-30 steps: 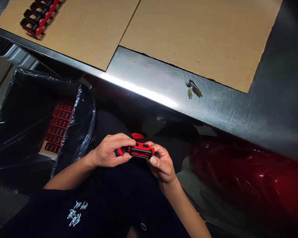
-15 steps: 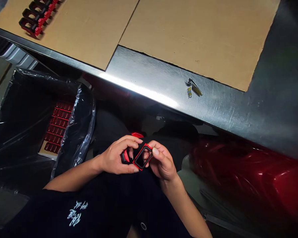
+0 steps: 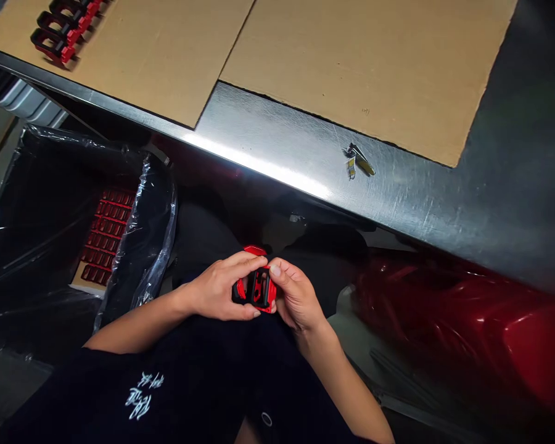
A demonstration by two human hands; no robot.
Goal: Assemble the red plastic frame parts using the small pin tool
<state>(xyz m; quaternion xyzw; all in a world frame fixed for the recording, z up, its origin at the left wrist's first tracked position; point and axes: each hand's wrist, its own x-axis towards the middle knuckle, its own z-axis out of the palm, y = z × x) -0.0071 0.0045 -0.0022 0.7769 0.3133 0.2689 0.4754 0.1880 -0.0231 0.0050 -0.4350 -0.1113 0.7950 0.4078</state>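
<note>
Over my lap, my left hand [image 3: 224, 287] grips a red and black plastic part [image 3: 241, 290], its fingers curled round the far side and the thumb along the near side. Pinched at its right edge by my right hand [image 3: 298, 296] is a red and black rectangular frame [image 3: 269, 293]. The two pieces meet or overlap between my hands; whether they are joined I cannot tell. A flat red piece [image 3: 255, 250] shows just beyond my left fingers, partly hidden.
A metal table [image 3: 277, 166] carries cardboard sheets [image 3: 351, 68], a row of red and black parts [image 3: 62, 34] and a nail clipper-like tool [image 3: 361, 161]. On my left, a plastic-lined bin [image 3: 41, 203] holds a tray of red parts [image 3: 106, 234]. Red plastic wrapping [image 3: 457, 320] lies at right.
The rectangular frame has turned and come up against the part in my left hand. Both hands have drawn closer together, and the gap between the pieces has closed.
</note>
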